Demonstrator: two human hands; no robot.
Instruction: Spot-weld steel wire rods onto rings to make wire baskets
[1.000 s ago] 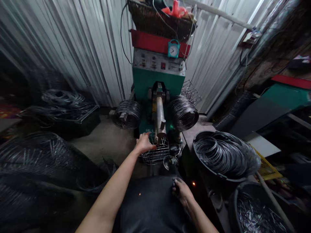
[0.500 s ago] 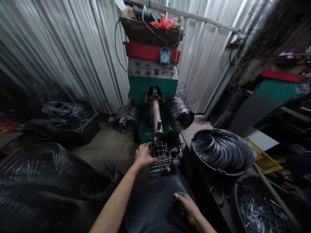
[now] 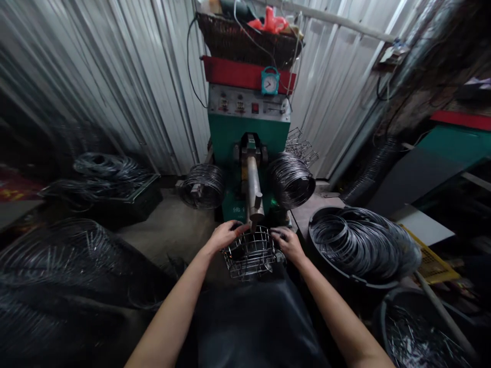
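A round wire basket (image 3: 257, 255) sits below the tip of the machine's metal arm (image 3: 253, 186), its open grid facing me. My left hand (image 3: 225, 236) is closed on the upper left of the basket, thumb stretched across towards the arm's tip. At the basket's upper right rim is my right hand (image 3: 289, 245), fingers curled and pressed together; whatever lies between them is too small to make out. Both hands are close to the arm's lower end. Behind stands the green machine (image 3: 226, 135) with its red top and switches.
Wire coils (image 3: 203, 186) hang left of the arm, and another coil (image 3: 292, 181) hangs right. A black tub (image 3: 318, 250) of wire rings stands at right, near a bucket (image 3: 383, 317) of short metal pieces. Dark wire mesh (image 3: 76, 260) lies at left.
My right hand has risen from the dark apron over my lap to the basket's right rim. My left hand stays on the basket. The view has shifted slightly.
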